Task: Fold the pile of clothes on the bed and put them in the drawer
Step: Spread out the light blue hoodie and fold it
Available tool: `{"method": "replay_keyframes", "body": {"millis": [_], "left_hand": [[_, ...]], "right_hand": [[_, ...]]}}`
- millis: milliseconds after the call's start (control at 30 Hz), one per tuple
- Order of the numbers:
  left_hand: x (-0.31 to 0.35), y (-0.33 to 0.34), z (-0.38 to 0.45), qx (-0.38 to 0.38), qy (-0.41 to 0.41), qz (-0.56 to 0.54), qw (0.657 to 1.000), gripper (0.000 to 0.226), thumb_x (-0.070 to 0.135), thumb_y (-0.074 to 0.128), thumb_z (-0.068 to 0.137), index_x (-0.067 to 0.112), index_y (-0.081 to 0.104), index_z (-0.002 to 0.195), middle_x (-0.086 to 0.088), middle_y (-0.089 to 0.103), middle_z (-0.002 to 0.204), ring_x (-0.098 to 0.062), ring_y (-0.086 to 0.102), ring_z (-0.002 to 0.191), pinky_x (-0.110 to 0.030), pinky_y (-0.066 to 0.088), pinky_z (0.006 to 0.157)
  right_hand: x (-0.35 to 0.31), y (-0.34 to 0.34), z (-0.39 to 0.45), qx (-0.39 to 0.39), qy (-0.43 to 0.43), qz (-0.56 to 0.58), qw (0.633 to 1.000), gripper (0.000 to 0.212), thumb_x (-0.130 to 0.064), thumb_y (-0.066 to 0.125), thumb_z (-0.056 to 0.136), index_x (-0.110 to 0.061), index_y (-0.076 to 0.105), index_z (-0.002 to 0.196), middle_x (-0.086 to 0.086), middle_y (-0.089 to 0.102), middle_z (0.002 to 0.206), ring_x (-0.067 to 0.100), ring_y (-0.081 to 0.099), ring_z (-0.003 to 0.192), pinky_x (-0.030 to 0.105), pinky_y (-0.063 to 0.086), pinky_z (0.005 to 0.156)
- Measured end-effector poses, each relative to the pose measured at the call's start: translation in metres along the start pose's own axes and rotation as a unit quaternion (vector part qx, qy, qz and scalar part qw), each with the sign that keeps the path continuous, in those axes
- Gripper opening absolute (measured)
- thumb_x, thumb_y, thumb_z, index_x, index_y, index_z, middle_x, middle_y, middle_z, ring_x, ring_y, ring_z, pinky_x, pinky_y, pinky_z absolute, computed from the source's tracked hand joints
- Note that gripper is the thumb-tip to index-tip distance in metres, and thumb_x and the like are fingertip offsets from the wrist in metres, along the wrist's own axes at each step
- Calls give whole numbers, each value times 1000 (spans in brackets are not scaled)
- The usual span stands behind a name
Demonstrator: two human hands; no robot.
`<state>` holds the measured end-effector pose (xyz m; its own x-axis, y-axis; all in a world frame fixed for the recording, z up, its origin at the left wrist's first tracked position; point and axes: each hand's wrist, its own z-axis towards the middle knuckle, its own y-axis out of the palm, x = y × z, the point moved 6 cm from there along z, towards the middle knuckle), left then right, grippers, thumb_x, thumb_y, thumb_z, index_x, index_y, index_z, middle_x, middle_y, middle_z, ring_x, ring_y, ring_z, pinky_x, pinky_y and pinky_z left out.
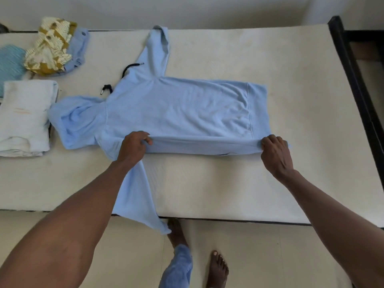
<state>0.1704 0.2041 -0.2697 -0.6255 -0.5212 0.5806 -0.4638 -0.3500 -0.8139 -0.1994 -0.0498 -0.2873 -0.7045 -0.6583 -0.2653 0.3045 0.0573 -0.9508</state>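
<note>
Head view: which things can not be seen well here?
- Drawer: not in the head view.
- Left hand fingertips: curled into the hoodie edge.
- Turquoise cloth: cut by the left edge.
- Blue garment: mostly under the patterned cloth.

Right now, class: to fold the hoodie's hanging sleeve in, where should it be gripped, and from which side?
Grip the sleeve near its cuff, from the bed's near edge: the cuff hangs free off the mattress while both hands pinch the hoodie body's near edge.

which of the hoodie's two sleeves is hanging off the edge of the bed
The near sleeve, under the left hand: it drapes over the mattress edge toward the floor. The far sleeve lies flat on the mattress, pointing toward the wall.
</note>
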Motion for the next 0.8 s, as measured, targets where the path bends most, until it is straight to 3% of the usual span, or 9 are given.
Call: {"method": "replay_keyframes", "body": {"millis": [67, 233, 333, 433, 533, 600, 667, 733, 800], "left_hand": [[4, -2, 30, -6, -63, -37, 997, 37, -20, 42, 74, 1, 71, 83, -11, 72, 90, -28, 62, 93, -31, 46, 88], [-7, 16, 92, -126, -145, -17, 981, 41, -14, 37, 75, 11, 68, 68, -22, 66, 76, -21, 43, 50, -25, 31, 48], [-14, 35, 113, -148, -135, -13, 980, 39, -14, 37, 74, 7, 69, 71, -18, 66, 74, -18, 41, 47, -21, 32, 42], [-20, 55, 131, -153, -125, -17, 980, 38, -16, 36, 74, 0, 70, 77, -13, 62, 71, -16, 42, 48, -11, 30, 37], [-31, 71, 147, -159, -117, -23, 980, 36, -15, 38, 74, 1, 70, 75, -11, 63, 78, -14, 46, 53, -9, 33, 41], [-37, 80, 152, -177, -119, -18, 977, 35, -14, 40, 75, 4, 70, 74, -9, 63, 78, -11, 48, 55, -9, 32, 44], [-40, 82, 153, -198, -117, -20, 973, 36, -14, 41, 77, 7, 70, 75, -10, 66, 80, -14, 51, 58, -11, 35, 46], [-40, 79, 155, -217, -109, -39, 969, 35, -13, 43, 79, 8, 71, 78, -11, 70, 88, -19, 59, 73, -16, 39, 56], [-38, 77, 154, -222, -89, -66, 969, 31, -15, 47, 81, 2, 73, 88, -13, 71, 100, -19, 61, 92, -12, 38, 73]], "right_hand": [[1, 2, 26, -2, 19, -10, 1000, 27, 20, 50, 63, -6, 46, 71, 14, 48, 72, 32, 43, 66, 38, 30, 64], [8, 19, 84, -53, -6, -51, 997, 20, 18, 52, 71, -2, 49, 74, 21, 52, 71, 37, 49, 65, 36, 27, 64], [9, 40, 106, -91, -17, -106, 990, 18, 17, 48, 72, 0, 51, 77, 22, 52, 72, 40, 52, 66, 40, 32, 60], [14, 68, 118, -139, 16, -149, 979, 18, 9, 41, 87, 1, 56, 93, 23, 57, 91, 41, 55, 87, 46, 39, 76], [12, 84, 119, -151, 123, -196, 961, 25, 1, 38, 94, 1, 59, 107, 22, 53, 115, 38, 44, 111, 43, 31, 94], [-7, 82, 116, -89, 192, -200, 957, 23, 5, 45, 87, 1, 60, 105, 24, 48, 121, 36, 36, 114, 45, 24, 97], [-42, 87, 107, -51, 172, -126, 976, 30, 9, 50, 78, 2, 57, 107, 25, 49, 117, 38, 41, 107, 47, 28, 90], [-71, 101, 94, -109, 119, -41, 986, 29, 0, 50, 87, -1, 55, 116, 24, 53, 114, 41, 50, 100, 48, 37, 85], [-74, 108, 84, -157, 152, -20, 976, 32, -11, 47, 96, -6, 50, 127, 22, 53, 120, 42, 51, 104, 48, 40, 88]]}}
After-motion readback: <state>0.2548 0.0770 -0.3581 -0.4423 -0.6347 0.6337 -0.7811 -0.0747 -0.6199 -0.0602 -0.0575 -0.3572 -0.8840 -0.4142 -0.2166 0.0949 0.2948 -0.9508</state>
